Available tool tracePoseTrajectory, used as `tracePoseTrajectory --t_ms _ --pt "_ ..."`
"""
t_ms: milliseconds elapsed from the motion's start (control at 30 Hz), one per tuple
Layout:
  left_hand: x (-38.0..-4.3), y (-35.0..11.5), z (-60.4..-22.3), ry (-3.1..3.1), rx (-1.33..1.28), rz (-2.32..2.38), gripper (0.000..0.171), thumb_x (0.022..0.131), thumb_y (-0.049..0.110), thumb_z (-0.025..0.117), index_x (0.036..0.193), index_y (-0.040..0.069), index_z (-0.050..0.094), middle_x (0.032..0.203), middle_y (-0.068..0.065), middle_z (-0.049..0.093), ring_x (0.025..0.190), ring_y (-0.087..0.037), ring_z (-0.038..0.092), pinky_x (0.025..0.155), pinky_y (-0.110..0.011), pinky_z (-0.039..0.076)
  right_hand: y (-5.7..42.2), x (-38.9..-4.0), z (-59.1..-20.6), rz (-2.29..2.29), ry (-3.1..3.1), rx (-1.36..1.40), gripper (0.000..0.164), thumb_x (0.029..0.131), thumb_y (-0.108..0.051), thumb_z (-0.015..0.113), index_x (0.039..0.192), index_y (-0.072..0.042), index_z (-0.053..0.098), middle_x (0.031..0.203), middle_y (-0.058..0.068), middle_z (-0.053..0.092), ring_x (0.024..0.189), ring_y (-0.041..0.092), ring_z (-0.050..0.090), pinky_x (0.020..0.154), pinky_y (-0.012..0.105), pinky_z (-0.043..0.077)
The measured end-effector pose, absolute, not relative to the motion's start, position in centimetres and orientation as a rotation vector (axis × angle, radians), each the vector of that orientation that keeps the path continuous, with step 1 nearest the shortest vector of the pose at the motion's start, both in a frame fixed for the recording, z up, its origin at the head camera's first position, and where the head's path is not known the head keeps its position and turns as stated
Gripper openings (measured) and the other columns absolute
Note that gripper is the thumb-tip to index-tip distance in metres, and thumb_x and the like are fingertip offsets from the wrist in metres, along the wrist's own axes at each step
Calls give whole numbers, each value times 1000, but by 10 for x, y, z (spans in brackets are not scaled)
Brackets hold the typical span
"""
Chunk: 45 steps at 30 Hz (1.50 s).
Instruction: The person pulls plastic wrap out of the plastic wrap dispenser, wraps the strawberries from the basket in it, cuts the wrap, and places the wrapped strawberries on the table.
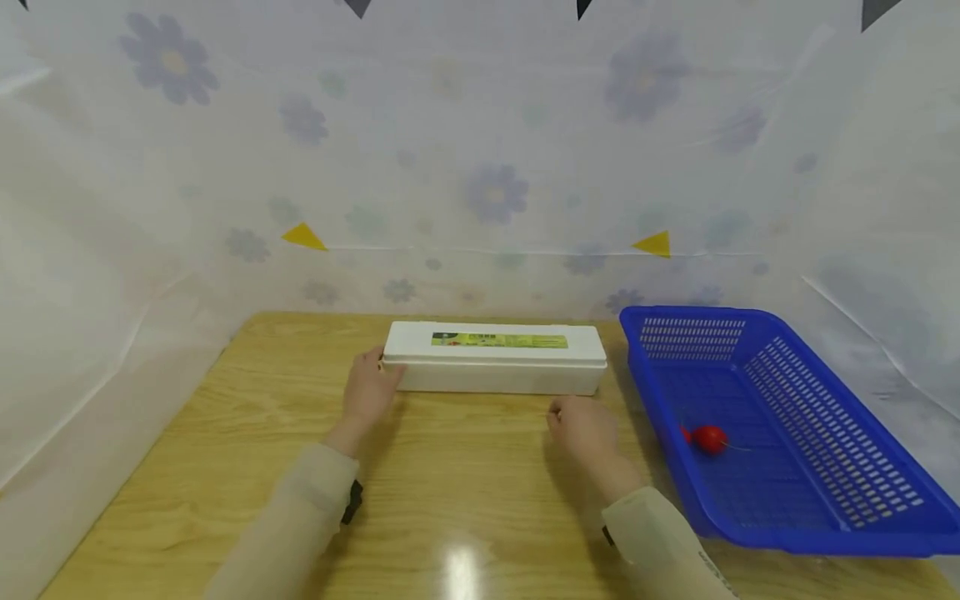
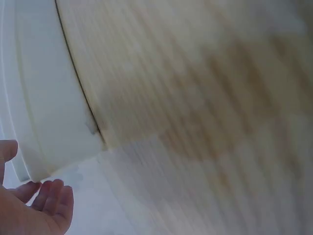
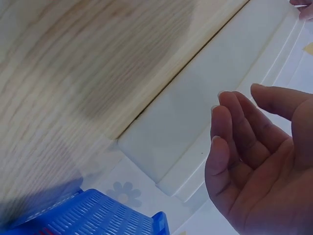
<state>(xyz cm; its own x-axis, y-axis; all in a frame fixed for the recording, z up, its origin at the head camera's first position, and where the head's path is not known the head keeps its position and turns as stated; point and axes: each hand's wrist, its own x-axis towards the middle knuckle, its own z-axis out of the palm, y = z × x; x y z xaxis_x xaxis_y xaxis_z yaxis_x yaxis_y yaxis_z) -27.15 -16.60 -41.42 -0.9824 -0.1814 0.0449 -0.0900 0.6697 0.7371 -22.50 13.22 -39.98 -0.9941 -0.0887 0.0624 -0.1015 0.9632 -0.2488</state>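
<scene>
Flowered sheeting (image 1: 375, 167) backs the wood-grain table (image 1: 450, 467). At its rear, the left hand (image 1: 369, 387) pinches a white box (image 1: 498, 377) by one end; the right hand's (image 1: 587, 429) fingers curl loosely. A blue basket (image 1: 832, 433) half-hides a red item (image 1: 686, 435).

The left hand (image 1: 367, 392) holds the left end of a white box (image 1: 498, 377); the right hand (image 1: 587, 429) is near its right end, left of a blue basket (image 1: 825, 540).

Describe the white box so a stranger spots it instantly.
Start at the wooden table and look along its far edge, left of the blue plastic basket. There lies a long white lidded box. Unlike the open, perforated basket, it is covered on top and carries a narrow yellow-green label.
</scene>
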Motion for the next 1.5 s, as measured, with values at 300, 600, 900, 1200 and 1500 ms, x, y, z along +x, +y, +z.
tracePoseTrajectory --t_ms 300,600,900,1200,1500 --pt "-280 -183 -402 -2785 143 -1107 47 91 30 59 126 -1 55 129 -22 55 116 -36 52 92 -49 47 140 -230 -401 533 -3062 85 21 87 -27 60 91 -9 70 83 5 70 66 21 61 50 33 44" --pt "-288 -183 -391 -2770 167 -1177 54 89 40 60 126 1 55 126 -20 57 112 -33 55 88 -45 49 150 -237 -402 548 -3094 -8 27 88 -31 56 98 -10 69 87 7 71 68 23 62 47 34 43" --pt "-303 -186 -379 -2701 176 -1370 63 89 47 58 134 5 46 131 -19 54 119 -33 51 96 -45 45 155 -242 -401 612 -3123 -42 30 89 -32 52 102 -9 68 87 8 70 64 20 58 47 32 40" --pt "-317 -183 -364 -2776 194 -1513 75 91 59 43 141 3 32 140 -20 41 128 -35 41 103 -50 38 156 -243 -397 620 -3072 -52 27 88 -30 55 97 -9 69 88 7 70 68 19 59 49 32 43" --pt "-336 -178 -355 -2795 120 -1420 70 98 52 29 147 3 22 147 -21 34 134 -37 35 109 -50 31 154 -238 -396 613 -3059 -53 25 87 -29 55 95 -8 68 81 6 67 67 21 58 50 34 43"
